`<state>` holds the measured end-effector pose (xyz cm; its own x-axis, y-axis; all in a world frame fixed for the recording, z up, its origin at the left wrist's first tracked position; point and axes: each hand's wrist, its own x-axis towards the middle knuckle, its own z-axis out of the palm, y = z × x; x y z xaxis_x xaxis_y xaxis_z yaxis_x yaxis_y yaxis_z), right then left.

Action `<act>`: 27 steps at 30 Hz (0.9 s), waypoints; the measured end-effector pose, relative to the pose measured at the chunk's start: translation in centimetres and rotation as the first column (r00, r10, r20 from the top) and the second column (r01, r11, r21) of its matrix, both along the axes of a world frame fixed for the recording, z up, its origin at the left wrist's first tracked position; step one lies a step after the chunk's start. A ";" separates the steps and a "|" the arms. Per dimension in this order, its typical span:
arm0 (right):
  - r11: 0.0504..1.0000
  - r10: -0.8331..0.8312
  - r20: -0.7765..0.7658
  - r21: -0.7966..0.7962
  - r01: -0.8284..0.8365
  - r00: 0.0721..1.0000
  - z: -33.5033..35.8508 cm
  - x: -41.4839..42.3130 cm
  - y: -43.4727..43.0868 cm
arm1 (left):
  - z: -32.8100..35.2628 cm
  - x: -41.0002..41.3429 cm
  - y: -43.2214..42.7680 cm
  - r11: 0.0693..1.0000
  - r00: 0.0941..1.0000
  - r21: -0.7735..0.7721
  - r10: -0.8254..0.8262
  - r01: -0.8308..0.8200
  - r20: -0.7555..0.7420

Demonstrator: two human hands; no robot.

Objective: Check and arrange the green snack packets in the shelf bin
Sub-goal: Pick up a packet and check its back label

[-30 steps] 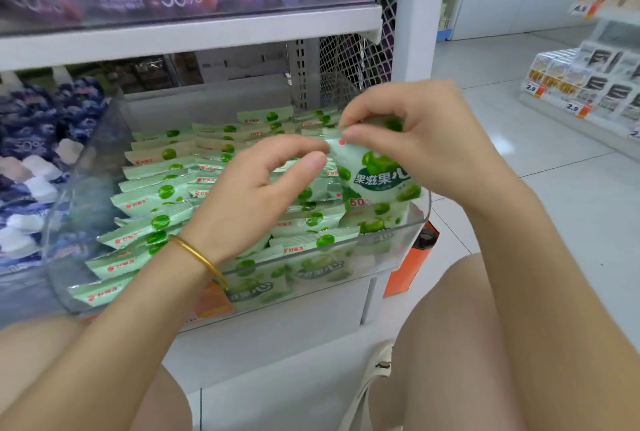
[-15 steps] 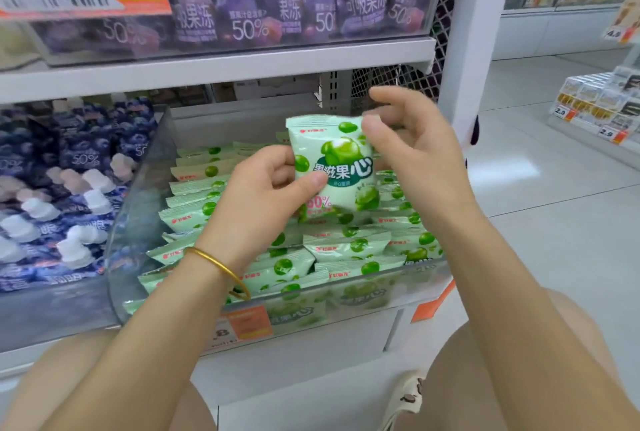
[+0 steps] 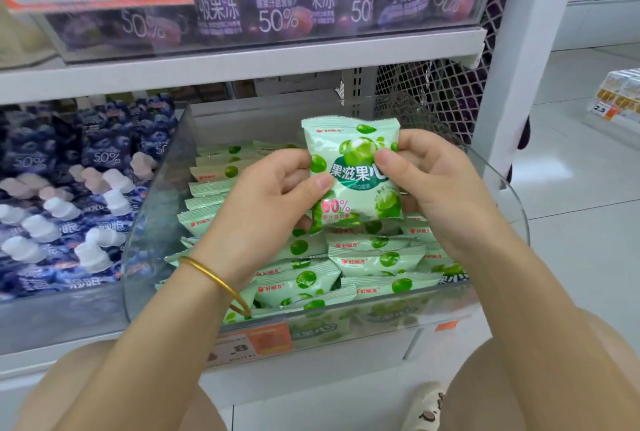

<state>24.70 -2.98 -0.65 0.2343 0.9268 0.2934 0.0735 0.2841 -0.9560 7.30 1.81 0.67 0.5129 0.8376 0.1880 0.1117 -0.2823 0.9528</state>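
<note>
A shop shelf (image 3: 242, 60) carries a clear bin (image 3: 156, 209) of green packets (image 3: 375, 254). The left hand (image 3: 270, 202) at nine o'clock and the right hand (image 3: 436, 181) at three pinch one raised packet (image 3: 353, 171) above them; a slack pinch could drop it askew.

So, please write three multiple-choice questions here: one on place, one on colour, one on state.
1. The held pale green snack packet is: A) above the clear plastic bin B) on the floor C) on the top shelf
2. The thin wrist bangle is: A) silver B) gold C) red
3. The packet is held by: A) one hand B) both hands C) none
Key: 1A, it is up over the bin; 2B, it shines gold; 3B, left hand and right hand pinch its sides.
</note>
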 end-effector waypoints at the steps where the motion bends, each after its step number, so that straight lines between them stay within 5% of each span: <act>1: 1.000 0.003 -0.003 0.000 -0.003 1.000 0.0 0.0 0.0 | -0.1 0.0 0.0 1.000 1.000 0.002 0.002 -0.002 0.000; 13: 0.998 -0.068 -0.018 -0.019 0.068 0.998 0.0 -0.1 -0.3 | -0.5 0.9 0.2 0.989 0.992 0.082 0.125 -0.127 0.032; 18: 0.997 -0.079 -0.122 -0.027 0.076 0.989 0.3 -0.3 -0.4 | -0.1 0.9 -0.3 0.874 0.961 0.412 0.276 -0.257 0.012; 20: 0.996 -0.080 -0.132 -0.036 0.076 0.988 0.3 -0.5 -0.4 | 0.0 1.0 -0.6 0.836 0.964 0.501 0.267 -0.225 -0.012; 27: 0.999 0.043 -0.162 0.010 -0.042 0.986 0.5 -1.1 -0.6 | -0.6 1.2 -0.6 0.880 0.978 0.463 0.176 -0.106 -0.111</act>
<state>23.60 -3.53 -0.19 0.2397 0.9352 0.2606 -0.0947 0.2896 -0.9524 8.46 1.17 0.03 0.4470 0.7442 0.4963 0.3099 -0.6493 0.6945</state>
